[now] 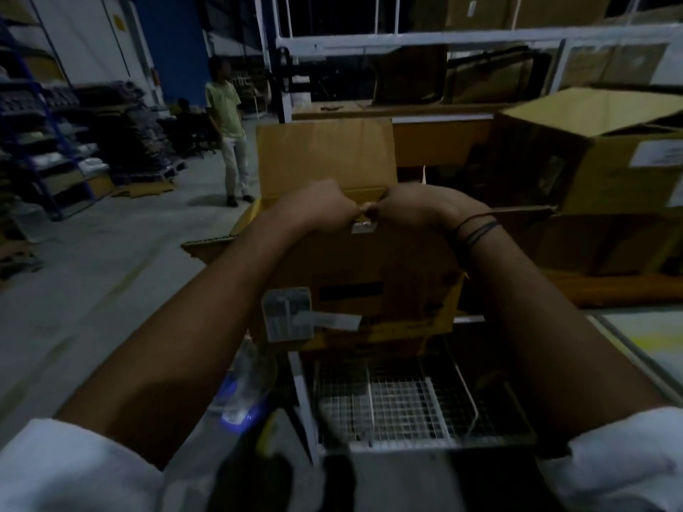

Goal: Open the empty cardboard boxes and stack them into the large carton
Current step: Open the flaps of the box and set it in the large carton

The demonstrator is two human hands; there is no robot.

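Here — both fists (314,206) on box (369,267)

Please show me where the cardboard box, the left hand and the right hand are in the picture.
cardboard box (369,267): head view, on its near side wall.
left hand (318,206): head view, on the back of the hand.
right hand (421,206): head view, on the back of the hand.
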